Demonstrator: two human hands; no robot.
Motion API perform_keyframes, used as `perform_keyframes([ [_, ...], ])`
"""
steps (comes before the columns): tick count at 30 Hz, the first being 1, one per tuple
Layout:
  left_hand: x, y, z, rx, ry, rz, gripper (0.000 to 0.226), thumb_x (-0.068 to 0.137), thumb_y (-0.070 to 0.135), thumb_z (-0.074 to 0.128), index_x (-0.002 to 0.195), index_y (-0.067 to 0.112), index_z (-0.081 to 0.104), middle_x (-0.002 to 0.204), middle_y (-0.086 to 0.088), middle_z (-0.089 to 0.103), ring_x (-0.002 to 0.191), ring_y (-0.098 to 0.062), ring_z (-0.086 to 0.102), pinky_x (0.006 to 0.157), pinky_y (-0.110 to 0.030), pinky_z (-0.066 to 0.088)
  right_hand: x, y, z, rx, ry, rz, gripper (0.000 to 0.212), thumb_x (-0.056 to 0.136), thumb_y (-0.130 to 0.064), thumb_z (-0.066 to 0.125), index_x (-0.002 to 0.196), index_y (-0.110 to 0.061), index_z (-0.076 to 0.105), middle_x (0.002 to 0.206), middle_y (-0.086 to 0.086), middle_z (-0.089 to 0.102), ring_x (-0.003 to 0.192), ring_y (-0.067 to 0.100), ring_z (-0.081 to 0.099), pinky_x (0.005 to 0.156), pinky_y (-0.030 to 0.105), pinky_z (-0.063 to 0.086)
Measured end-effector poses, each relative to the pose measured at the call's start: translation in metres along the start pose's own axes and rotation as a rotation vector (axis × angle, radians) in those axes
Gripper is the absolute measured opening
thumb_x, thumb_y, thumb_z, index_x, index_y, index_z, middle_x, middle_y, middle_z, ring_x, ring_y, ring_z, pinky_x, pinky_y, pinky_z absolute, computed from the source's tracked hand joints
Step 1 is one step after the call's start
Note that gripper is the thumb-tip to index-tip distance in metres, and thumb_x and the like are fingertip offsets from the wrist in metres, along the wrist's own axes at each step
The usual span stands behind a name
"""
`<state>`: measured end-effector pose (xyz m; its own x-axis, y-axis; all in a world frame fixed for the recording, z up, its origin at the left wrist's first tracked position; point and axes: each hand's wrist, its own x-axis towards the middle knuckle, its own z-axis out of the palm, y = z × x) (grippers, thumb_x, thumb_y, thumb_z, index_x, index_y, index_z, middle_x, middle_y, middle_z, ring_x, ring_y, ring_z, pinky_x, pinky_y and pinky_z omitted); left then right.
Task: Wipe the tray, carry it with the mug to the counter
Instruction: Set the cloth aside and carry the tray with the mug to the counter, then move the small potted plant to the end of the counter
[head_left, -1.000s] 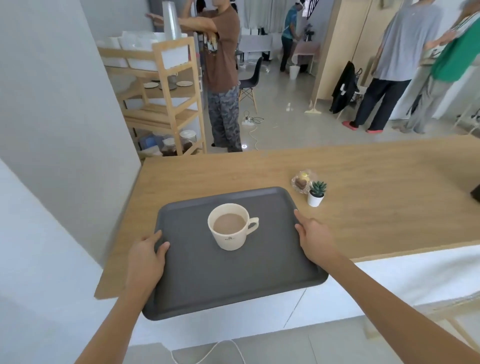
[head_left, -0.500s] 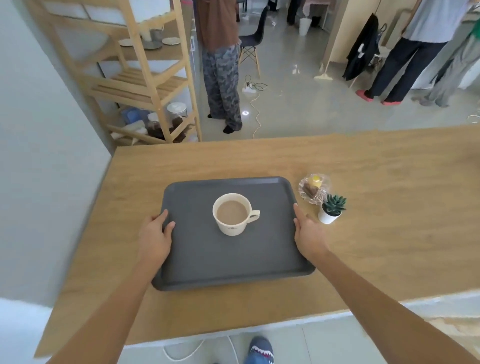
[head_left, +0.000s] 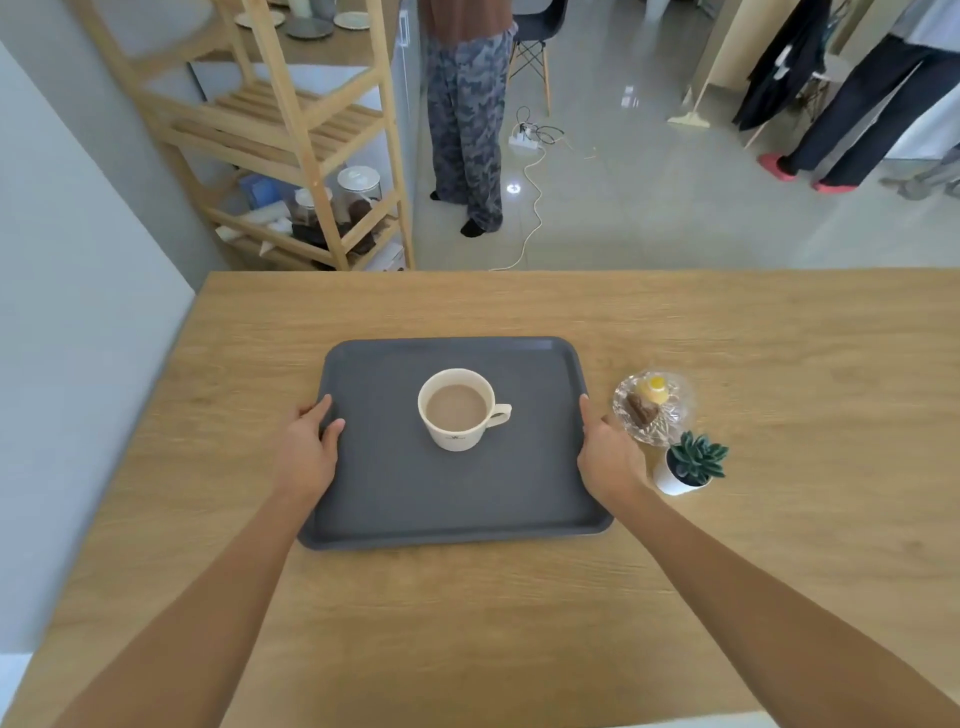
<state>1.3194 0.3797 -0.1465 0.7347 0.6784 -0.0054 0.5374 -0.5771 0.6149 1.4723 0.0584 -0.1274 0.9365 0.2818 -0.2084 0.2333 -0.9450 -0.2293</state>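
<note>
Since the earlier frames, when it hung out past the counter's near edge, the dark grey tray (head_left: 447, 493) has come forward and now lies wholly over the wooden counter (head_left: 779, 364), well inside every edge, nearer the left edge than the right. Whether it rests flat on the wood or hangs just above it cannot be told. The cream mug (head_left: 457, 409) stands upright on the tray, a little toward the far side of its middle, with its handle pointing right and a pale brown drink filling it close to the rim.

The left hand (head_left: 309, 452) is clamped on the tray's left rim, thumb lying over the top of the rim and the fingers tucked out of sight beneath. The right hand (head_left: 608, 452) grips the right rim in the same way (its fingers are likewise hidden under the edge). Both bare forearms reach in from the near edge of the counter.

Just beside the right hand, toward the right, sits a small clear glass dish (head_left: 652, 408) holding a brown piece and a yellow one. Nearer the near edge from it, close to the right wrist, stands a small white pot with a green succulent (head_left: 691, 465).

Beyond the counter's far edge lies a grey floor. A wooden shelf rack (head_left: 291, 130) with jars and plates stands past the far left corner, a person in patterned trousers (head_left: 467, 114) stands next to it, and a white power strip (head_left: 524, 140) lies on the floor with its cable.
</note>
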Motion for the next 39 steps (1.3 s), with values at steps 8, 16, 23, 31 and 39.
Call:
perform_keyframes([
  [8, 0.010, -0.005, 0.008, -0.023, -0.026, 0.014, 0.043, 0.095, 0.022, 0.053, 0.136, 0.007, 0.049, 0.128, -0.017, 0.050, 0.115, -0.032, 0.053, 0.103, -0.042, 0.041, 0.004, -0.001, 0.001, -0.075, 0.007, 0.030, 0.070, 0.090, -0.002, 0.042, 0.151, -0.024, 0.014, 0.133, 0.019, 0.046, 0.099, 0.036, 0.061, 0.070, 0.040, 0.046],
  [16, 0.011, -0.002, 0.008, 0.055, -0.059, -0.016, 0.045, 0.095, 0.021, 0.051, 0.139, 0.011, 0.045, 0.137, -0.017, 0.043, 0.123, -0.032, 0.047, 0.104, -0.045, 0.041, -0.002, -0.004, 0.001, -0.096, 0.048, 0.037, 0.059, 0.095, -0.010, 0.042, 0.149, -0.019, 0.020, 0.132, 0.022, 0.043, 0.098, 0.039, 0.060, 0.069, 0.041, 0.045],
  [23, -0.028, 0.055, 0.024, -0.296, -0.330, 0.225, 0.073, 0.084, 0.011, 0.067, 0.147, 0.020, 0.031, 0.141, 0.005, 0.044, 0.129, -0.011, 0.044, 0.108, -0.032, 0.035, -0.018, -0.049, 0.003, 0.466, -0.034, -0.142, 0.045, 0.095, -0.010, 0.048, 0.139, -0.018, 0.046, 0.112, 0.010, 0.062, 0.101, 0.024, 0.059, 0.093, 0.032, 0.046],
  [31, -0.038, 0.071, 0.039, -0.529, -0.352, 0.108, 0.057, 0.079, 0.024, 0.074, 0.131, 0.025, 0.050, 0.125, 0.012, 0.061, 0.120, -0.006, 0.053, 0.105, -0.035, 0.042, -0.007, -0.076, 0.010, 0.659, -0.058, -0.054, 0.028, 0.097, -0.010, 0.036, 0.104, -0.011, 0.063, 0.088, 0.005, 0.068, 0.080, 0.020, 0.058, 0.068, 0.025, 0.049],
  [39, -0.041, 0.074, 0.038, -0.515, -0.358, 0.094, 0.057, 0.081, 0.023, 0.073, 0.133, 0.024, 0.048, 0.128, 0.008, 0.057, 0.123, -0.010, 0.049, 0.109, -0.043, 0.039, -0.005, -0.078, 0.007, 0.704, -0.095, -0.002, 0.029, 0.099, -0.014, 0.036, 0.114, -0.013, 0.061, 0.097, 0.013, 0.070, 0.085, 0.029, 0.062, 0.071, 0.030, 0.050],
])
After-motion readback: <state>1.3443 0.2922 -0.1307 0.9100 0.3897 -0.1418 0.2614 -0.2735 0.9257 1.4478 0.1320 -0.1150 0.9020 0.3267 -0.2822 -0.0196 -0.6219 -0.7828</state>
